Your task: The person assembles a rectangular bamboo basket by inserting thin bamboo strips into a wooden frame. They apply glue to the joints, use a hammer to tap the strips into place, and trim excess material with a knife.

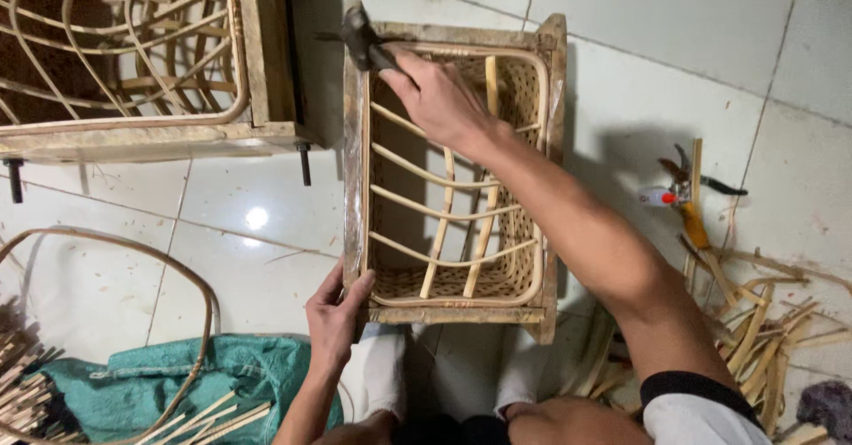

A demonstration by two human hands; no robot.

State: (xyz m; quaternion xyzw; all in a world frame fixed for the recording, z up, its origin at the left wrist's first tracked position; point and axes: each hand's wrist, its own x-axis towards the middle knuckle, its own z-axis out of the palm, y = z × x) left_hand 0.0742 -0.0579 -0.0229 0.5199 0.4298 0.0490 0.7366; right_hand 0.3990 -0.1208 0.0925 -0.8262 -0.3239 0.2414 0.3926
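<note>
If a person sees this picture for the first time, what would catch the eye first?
Most likely the cane seat frame in the centre, standing on the white tiles. The right hand holds a hammer at its top left corner, and the left hand grips its near left corner.

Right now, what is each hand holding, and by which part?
The right hand grips a hammer by its handle, just below the head. The left hand holds the near left corner of the frame.
</note>
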